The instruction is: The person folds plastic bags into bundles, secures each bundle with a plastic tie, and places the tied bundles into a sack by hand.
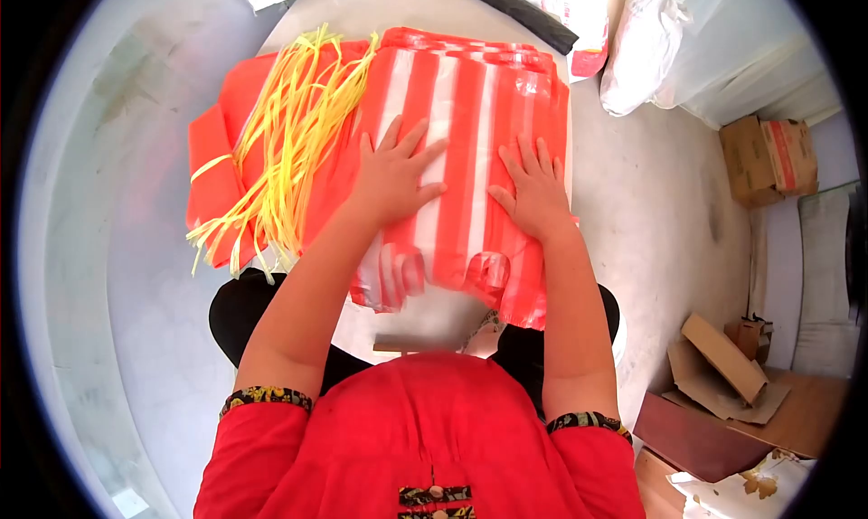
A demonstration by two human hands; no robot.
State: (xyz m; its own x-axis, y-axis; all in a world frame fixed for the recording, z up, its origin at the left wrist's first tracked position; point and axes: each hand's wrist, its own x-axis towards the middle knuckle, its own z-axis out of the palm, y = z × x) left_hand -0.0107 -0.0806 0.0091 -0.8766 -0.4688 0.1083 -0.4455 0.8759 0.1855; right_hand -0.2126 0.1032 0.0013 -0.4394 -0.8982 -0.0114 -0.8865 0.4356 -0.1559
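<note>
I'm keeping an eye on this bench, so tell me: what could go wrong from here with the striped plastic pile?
Slipping: the striped pile appears to overhang toward the lap, so it might slide if the left hand and right hand push unevenly.
Tangling: the yellow strips lie loosely bunched beside the hands and could snag.
Creasing: the curled near edge might get folded under.

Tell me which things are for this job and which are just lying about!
Probably for the job:
red-and-white striped plastic stack
bundle of thin yellow plastic strands

Probably just lying about:
long black package
crumpled white plastic bag
brown cardboard box with red stripe
</note>
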